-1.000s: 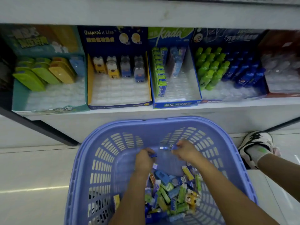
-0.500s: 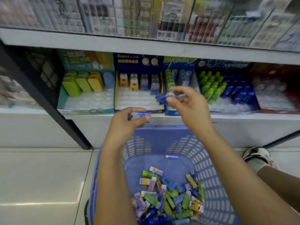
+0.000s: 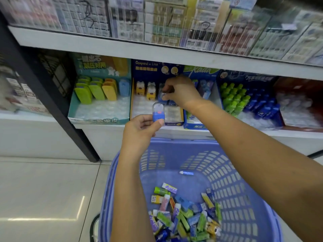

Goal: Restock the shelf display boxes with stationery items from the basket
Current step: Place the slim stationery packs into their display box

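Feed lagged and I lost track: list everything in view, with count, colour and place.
lilac slatted plastic basket: one, lilac, in front of lower shelf
small wrapped stationery pieces: many, mixed colours, basket bottom
cardboard display boxes: five, teal, navy, blue, dark blue, red, lower shelf
blue clear-capped plastic pieces: two, blue, one in each grip
clear-wrapped packs: many, mixed, upper shelf, blurred
left grip: holds piece before navy box
right grip: pinches piece over navy box
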### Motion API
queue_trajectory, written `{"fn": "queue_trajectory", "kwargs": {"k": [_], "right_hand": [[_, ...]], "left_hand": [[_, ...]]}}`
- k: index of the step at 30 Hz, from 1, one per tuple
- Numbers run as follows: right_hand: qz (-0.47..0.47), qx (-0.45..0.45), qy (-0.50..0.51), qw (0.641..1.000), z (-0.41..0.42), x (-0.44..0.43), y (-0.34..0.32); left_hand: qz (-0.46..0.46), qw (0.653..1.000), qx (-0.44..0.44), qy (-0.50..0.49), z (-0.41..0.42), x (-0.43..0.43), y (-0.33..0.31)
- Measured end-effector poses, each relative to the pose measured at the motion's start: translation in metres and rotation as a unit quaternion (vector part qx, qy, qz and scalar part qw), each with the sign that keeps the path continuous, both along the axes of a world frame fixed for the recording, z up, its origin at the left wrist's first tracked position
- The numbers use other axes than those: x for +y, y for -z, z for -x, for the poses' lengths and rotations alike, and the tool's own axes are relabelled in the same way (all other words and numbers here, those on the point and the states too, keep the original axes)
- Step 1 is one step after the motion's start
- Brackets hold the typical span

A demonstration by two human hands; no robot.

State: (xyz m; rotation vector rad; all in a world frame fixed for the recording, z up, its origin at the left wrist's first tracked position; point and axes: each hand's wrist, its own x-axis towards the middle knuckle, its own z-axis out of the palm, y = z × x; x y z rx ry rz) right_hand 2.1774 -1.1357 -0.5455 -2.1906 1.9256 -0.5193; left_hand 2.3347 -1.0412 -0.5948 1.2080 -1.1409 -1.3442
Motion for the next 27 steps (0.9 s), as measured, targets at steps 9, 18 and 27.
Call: {"fn": "queue_trajectory", "kwargs": {"k": [9,18,27], "right_hand": [[-0.074,-0.116,-0.052,0.989,0.001,0.027,-0.033],[-0.025,-0.133,-0.009,0.991,0.026,0.041,-0.023],[-0.014,0.002,-0.005,1.000,0.028,0.026,0.000]], "left_hand": [[0.076,0.992,-0.086,-0.058,0.007,0.000,-0.004],[0.155,0.957,-0.247,-0.011,0.032,-0.003,-0.001],[0.150,0.889,-0.422,0.099,0.035,-0.007,0.014]]}}
